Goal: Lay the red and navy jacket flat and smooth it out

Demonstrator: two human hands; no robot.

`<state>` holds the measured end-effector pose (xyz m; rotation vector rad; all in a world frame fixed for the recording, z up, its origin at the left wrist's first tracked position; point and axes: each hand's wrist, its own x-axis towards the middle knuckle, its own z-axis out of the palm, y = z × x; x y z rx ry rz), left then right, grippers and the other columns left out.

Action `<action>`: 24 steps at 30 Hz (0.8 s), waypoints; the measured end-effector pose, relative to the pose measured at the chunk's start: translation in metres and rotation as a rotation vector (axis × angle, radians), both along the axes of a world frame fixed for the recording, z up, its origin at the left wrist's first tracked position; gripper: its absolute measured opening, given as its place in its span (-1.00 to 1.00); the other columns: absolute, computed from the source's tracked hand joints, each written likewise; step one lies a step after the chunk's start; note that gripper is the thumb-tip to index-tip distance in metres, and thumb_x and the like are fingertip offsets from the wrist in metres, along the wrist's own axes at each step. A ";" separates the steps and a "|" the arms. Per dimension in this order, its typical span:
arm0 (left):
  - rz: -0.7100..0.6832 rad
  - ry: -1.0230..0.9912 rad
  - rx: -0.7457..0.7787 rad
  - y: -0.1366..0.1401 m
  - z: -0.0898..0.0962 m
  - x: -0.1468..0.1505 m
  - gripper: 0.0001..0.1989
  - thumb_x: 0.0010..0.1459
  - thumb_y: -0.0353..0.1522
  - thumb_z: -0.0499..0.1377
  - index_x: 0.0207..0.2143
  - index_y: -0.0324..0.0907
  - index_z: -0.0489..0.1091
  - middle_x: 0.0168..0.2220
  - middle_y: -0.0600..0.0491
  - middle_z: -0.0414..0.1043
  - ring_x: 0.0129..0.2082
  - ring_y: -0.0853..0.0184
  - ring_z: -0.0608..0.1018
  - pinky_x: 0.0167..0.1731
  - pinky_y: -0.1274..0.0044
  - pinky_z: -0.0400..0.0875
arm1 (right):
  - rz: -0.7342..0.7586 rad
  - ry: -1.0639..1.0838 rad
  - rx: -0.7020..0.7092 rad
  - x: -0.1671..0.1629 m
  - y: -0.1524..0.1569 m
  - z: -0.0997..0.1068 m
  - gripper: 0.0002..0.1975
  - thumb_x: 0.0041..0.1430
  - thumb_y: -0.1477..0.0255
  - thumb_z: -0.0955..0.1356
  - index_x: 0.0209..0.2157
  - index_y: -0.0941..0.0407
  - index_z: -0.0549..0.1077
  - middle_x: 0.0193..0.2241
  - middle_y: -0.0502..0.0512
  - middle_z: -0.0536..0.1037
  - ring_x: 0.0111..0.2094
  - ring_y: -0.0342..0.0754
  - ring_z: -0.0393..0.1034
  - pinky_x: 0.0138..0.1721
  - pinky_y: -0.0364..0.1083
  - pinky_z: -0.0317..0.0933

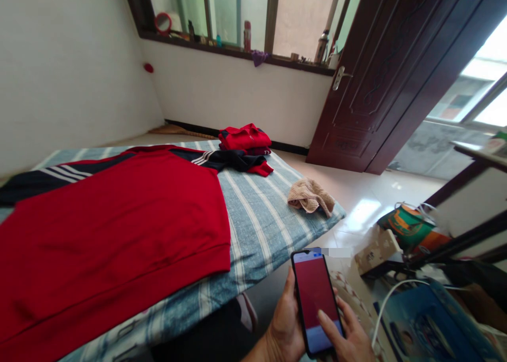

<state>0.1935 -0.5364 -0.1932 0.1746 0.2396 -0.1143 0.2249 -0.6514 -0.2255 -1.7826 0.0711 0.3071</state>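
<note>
A smartphone (316,293) with a mostly dark red screen is held upright at the lower middle. My left hand (285,320) grips its left edge, the thumb along the side. Around the right edge curl the fingers of my right hand (348,330), and its thumb lies over the lower part of the screen. To the left, a red jacket (130,219) with dark blue, white-striped sleeves is spread flat on a blue-striped bed (261,214). Folded red clothes (245,139) are stacked at the bed's far edge. A crumpled beige towel (311,196) rests near its right corner.
A dark red door (380,77) stands at the back right. Bottles and a thermos (321,46) line the windowsill (222,48). At right are a green bag (410,222), a beige box (378,251), a blue package (435,320) and a dark rack. A shoe (247,312) shows below the bed's edge.
</note>
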 end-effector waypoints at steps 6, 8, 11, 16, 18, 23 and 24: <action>0.011 -0.007 0.000 0.001 0.001 0.000 -0.22 0.17 0.14 -0.11 -0.01 -0.36 0.42 -0.17 -0.24 0.54 -0.10 0.03 0.55 0.03 0.22 0.28 | 0.011 0.018 0.022 0.001 0.000 -0.009 -0.08 -0.22 -0.07 0.41 0.06 0.30 0.31 0.01 0.36 0.47 0.06 0.19 0.35 -0.02 -0.09 0.32; 0.014 -0.013 0.003 0.001 0.000 0.000 -0.23 0.17 0.14 -0.11 -0.01 -0.36 0.42 -0.18 -0.24 0.54 -0.10 0.03 0.55 0.03 0.22 0.28 | 0.004 0.008 0.026 0.001 0.000 -0.012 -0.11 -0.21 -0.06 0.41 0.05 0.28 0.32 0.03 0.35 0.46 0.08 0.19 0.34 0.01 -0.07 0.30; 0.015 -0.007 0.007 0.000 0.000 -0.001 -0.22 0.17 0.14 -0.11 -0.01 -0.36 0.42 -0.18 -0.23 0.55 -0.10 0.03 0.55 0.03 0.21 0.28 | 0.004 -0.011 0.025 0.001 -0.001 -0.014 -0.16 -0.19 -0.02 0.42 0.04 0.25 0.33 0.04 0.34 0.45 0.10 0.19 0.31 0.07 -0.05 0.25; 0.010 -0.001 -0.012 -0.001 0.001 -0.001 -0.21 0.16 0.15 -0.11 -0.01 -0.36 0.42 -0.18 -0.24 0.54 -0.10 0.03 0.55 0.03 0.22 0.28 | -0.002 -0.010 0.005 0.002 -0.002 -0.009 -0.17 -0.21 -0.01 0.43 0.03 0.23 0.35 0.01 0.31 0.48 0.07 0.22 0.34 0.05 0.00 0.27; 0.005 -0.003 -0.023 -0.001 0.002 -0.001 -0.19 0.15 0.17 -0.11 -0.01 -0.36 0.42 -0.17 -0.24 0.54 -0.10 0.03 0.55 0.03 0.22 0.27 | -0.002 -0.017 0.009 0.001 -0.001 -0.006 -0.20 -0.22 0.00 0.43 0.01 0.21 0.39 0.00 0.27 0.49 0.07 0.22 0.34 0.02 -0.03 0.29; -0.007 -0.001 -0.037 -0.001 0.004 -0.001 -0.16 0.10 0.20 -0.09 -0.02 -0.37 0.43 -0.16 -0.25 0.54 -0.08 0.01 0.54 0.04 0.21 0.27 | 0.012 -0.017 0.040 -0.001 0.000 -0.002 -0.29 -0.20 0.04 0.45 -0.04 0.17 0.43 0.00 0.28 0.49 0.06 0.27 0.35 0.01 0.02 0.32; -0.007 0.004 -0.040 0.000 0.004 -0.001 -0.16 0.10 0.20 -0.09 -0.02 -0.38 0.43 -0.16 -0.25 0.54 -0.08 0.01 0.54 0.04 0.21 0.27 | 0.014 -0.015 0.039 -0.001 -0.001 -0.002 -0.28 -0.20 0.04 0.44 -0.03 0.18 0.42 -0.01 0.29 0.49 0.05 0.28 0.35 0.02 0.05 0.31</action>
